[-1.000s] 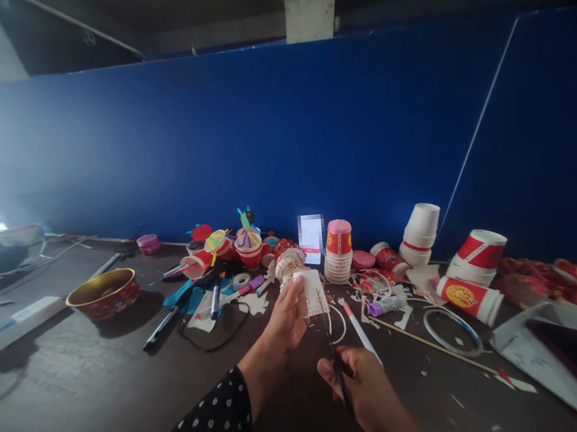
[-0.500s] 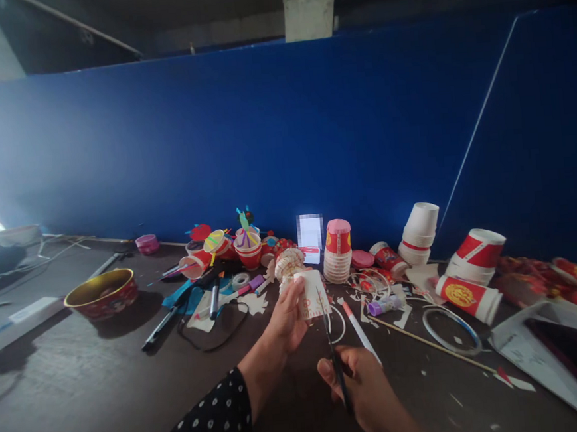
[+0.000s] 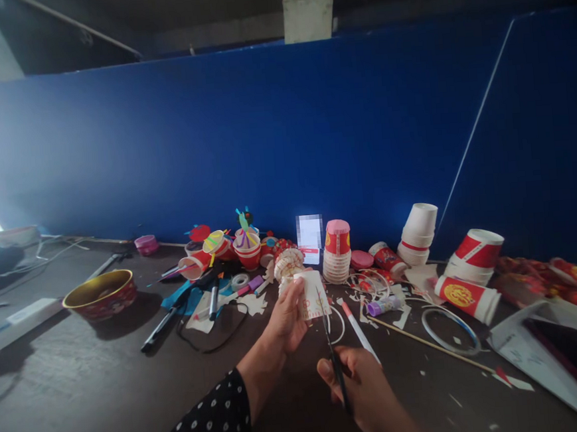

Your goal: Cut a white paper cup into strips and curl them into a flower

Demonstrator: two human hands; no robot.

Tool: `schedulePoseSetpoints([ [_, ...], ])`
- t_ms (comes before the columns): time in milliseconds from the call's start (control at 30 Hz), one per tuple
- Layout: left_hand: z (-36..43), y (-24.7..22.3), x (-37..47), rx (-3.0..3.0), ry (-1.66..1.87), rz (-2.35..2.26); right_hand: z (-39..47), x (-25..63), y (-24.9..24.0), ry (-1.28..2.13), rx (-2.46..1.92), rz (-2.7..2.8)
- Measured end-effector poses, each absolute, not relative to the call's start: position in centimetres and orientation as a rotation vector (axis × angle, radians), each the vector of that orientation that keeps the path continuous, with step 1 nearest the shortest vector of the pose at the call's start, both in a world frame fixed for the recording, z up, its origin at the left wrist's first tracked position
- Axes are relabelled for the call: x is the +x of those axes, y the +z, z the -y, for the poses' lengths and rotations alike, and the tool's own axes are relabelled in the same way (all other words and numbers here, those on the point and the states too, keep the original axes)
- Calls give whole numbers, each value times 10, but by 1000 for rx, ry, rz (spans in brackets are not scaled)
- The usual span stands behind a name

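Between the thumb and fingers of my left hand (image 3: 287,322) is a piece of white paper (image 3: 313,288) with small red and yellow drawn marks. My right hand (image 3: 364,383) is closed around a pair of black-handled scissors (image 3: 338,375). The scissors' blades point up and meet the paper's lower right part; how far they cut in is hard to make out. Just behind the paper stands a pale, ruffled object (image 3: 288,264). Right of the scissors a white marker with a red end (image 3: 358,330) lies on the table.
Stacked paper cups (image 3: 338,252) stand behind the hands, with more cups (image 3: 467,288) at right. A gold-rimmed bowl (image 3: 99,294) sits at left. Markers (image 3: 214,300), paper scraps, a purple glue stick (image 3: 383,305), a wooden stick (image 3: 428,343) and a tape ring (image 3: 450,330) surround the hands. A blue partition (image 3: 213,142) rises behind.
Both hands, the paper and the scissors hold nearly the same position. The whole view has shifted very slightly; nothing has been picked up or let go.
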State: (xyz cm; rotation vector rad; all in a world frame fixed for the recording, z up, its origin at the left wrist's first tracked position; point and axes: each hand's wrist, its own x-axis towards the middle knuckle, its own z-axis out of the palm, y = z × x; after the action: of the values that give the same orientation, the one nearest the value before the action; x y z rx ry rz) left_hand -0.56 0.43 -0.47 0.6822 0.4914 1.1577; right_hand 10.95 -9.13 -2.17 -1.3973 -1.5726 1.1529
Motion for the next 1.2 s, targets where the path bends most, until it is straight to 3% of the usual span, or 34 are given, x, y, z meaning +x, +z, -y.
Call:
schedulePoseSetpoints([
  [1200, -2, 1, -7, 760, 1227, -490, 86, 110, -36, 1125, -1339, 1514],
])
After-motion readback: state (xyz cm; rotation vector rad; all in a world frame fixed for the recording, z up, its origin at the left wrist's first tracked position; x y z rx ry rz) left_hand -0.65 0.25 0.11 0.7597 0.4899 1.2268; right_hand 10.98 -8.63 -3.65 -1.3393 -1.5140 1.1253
